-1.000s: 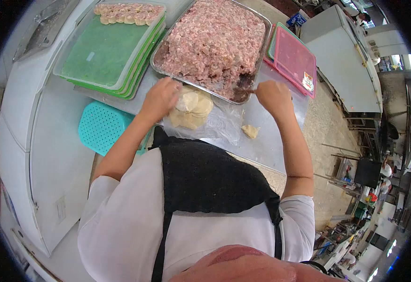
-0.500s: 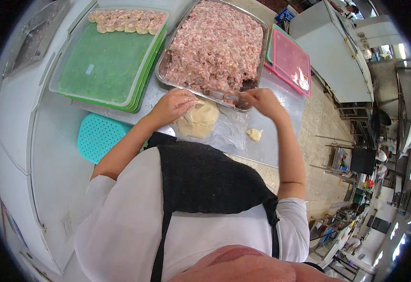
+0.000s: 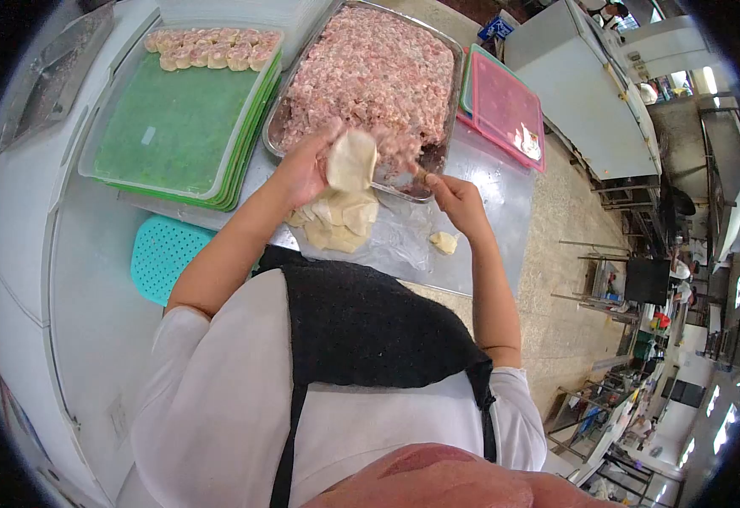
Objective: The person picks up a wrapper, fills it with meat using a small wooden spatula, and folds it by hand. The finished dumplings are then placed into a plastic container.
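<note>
While left hand [image 3: 306, 172], half-curled, holds wrapper [image 3: 352, 161] at tray's [image 3: 276, 127] six o'clock, right hand [image 3: 463, 205], closed, grips tool [image 3: 419, 173]; best hold wrapper level.

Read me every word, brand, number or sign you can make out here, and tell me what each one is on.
No text is readable here.
Sticker on the pink lid: too small and blurred to read.
Blue box at the top: white markings, too blurred to read.
Pale patch on the green tray: no legible lettering.
</note>
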`<state>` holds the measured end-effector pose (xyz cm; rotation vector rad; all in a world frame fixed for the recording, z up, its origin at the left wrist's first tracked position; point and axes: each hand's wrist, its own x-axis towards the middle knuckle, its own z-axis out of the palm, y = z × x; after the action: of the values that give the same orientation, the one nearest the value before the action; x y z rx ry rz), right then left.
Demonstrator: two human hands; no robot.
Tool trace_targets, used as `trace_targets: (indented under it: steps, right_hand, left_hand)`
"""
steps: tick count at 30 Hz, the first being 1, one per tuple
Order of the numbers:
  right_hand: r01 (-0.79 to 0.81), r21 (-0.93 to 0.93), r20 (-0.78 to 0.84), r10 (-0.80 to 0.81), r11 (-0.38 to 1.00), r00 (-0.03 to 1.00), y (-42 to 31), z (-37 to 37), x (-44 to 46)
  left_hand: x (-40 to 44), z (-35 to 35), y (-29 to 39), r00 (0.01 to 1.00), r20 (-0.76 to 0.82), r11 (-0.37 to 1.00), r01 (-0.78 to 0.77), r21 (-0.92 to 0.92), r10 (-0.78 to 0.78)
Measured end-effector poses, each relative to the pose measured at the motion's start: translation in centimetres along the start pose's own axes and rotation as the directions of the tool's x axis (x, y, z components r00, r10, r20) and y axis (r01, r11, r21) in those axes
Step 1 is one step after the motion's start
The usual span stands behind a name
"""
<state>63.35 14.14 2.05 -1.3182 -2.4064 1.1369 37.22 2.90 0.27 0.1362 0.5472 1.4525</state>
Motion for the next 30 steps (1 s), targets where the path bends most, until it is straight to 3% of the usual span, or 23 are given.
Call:
trace_targets:
  steps: [2,3,5,8,9,11,12,13,15,16,18,19,21,22,24,26,28,30]
  right_hand:
    - [-0.042,0.302,-0.081,0.069,0.953,0.994,0.0,-0.4,0.4]
    - [-0.037,0.302,-0.085,0.065,0.953,0.994,-0.6,-0.5,0.5]
    - [0.081,0.488,-0.186,0.013,0.869,0.982,-2.8,-0.6,0.5]
    - [0.16,0.569,-0.162,-0.08,0.807,0.983,-4.1,-0.4,1.5]
    - [0.165,0.568,-0.165,-0.084,0.806,0.983,-3.9,0.5,2.2]
    - [0.431,0.128,-0.376,-0.359,0.893,0.854,-2.4,2.7,3.6]
    - [0.405,0.013,-0.312,-0.381,0.914,0.87,-1.8,2.6,3.6]
    - [0.411,0.014,-0.31,-0.386,0.912,0.869,-2.1,1.5,3.0]
    - [0.376,-0.372,-0.03,-0.416,0.849,0.909,-3.4,-1.5,1.6]
    - [0.385,-0.368,-0.025,-0.423,0.847,0.906,-4.3,-2.3,0.8]
    - [0.276,-0.544,-0.025,-0.344,0.792,0.939,-5.6,-3.5,-0.6]
    - [0.281,-0.542,-0.023,-0.348,0.792,0.937,-4.7,-3.0,-0.1]
    - [0.481,-0.474,-0.037,-0.563,0.737,0.826,-2.2,-1.6,1.4]
    - [0.486,-0.471,-0.032,-0.565,0.736,0.824,-2.9,-2.5,1.0]
    - [0.397,-0.637,0.093,-0.445,0.661,0.891,-4.8,-5.4,0.3]
    - [0.429,-0.604,0.055,-0.502,0.671,0.863,-5.8,-5.5,-0.7]
    - [0.515,-0.533,0.04,-0.588,0.672,0.808,-4.9,-4.6,-0.7]
    - [0.568,-0.477,0.049,-0.624,0.671,0.78,-3.3,-5.0,0.6]
  left_hand:
    - [0.8,0.9,-0.4,0.994,0.064,0.991,-0.096,0.093,0.09]
    - [1.1,1.4,-0.6,0.977,0.131,0.966,-0.189,0.178,0.167]
    - [2.2,2.3,-1.0,0.975,0.137,0.979,-0.186,0.083,0.174]
    - [3.9,5.0,-1.6,0.949,-0.167,0.963,-0.264,0.05,0.269]
    - [4.2,5.8,-1.6,0.948,-0.164,0.962,-0.267,0.052,0.272]
    - [4.8,6.9,-1.3,0.936,-0.117,0.918,-0.35,-0.189,0.333]
    - [4.8,7.2,-0.9,0.939,-0.164,0.908,-0.336,-0.248,0.303]
    - [5.4,5.7,-0.9,0.937,-0.165,0.907,-0.342,-0.247,0.308]
    - [7.1,1.8,-1.2,0.952,-0.053,0.903,-0.302,-0.305,0.301]
    - [5.9,4.2,-1.4,0.916,-0.126,0.868,-0.402,-0.29,0.382]
    - [6.0,4.3,-1.6,0.891,-0.15,0.857,-0.454,-0.245,0.429]
    - [6.0,4.6,-1.7,0.867,-0.163,0.845,-0.496,-0.202,0.47]
    - [5.5,5.7,-1.7,0.889,-0.172,0.858,-0.456,-0.235,0.425]
    - [4.9,6.5,-1.7,0.909,-0.18,0.871,-0.412,-0.269,0.375]
    - [4.1,7.6,-1.7,0.893,-0.199,0.862,-0.445,-0.241,0.405]
    - [4.4,7.9,-2.2,0.878,-0.214,0.859,-0.469,-0.206,0.428]
    - [5.9,7.4,-3.1,0.833,-0.324,0.847,-0.512,-0.143,0.449]
    - [6.4,6.4,-3.1,0.841,-0.318,0.831,-0.514,-0.213,0.439]
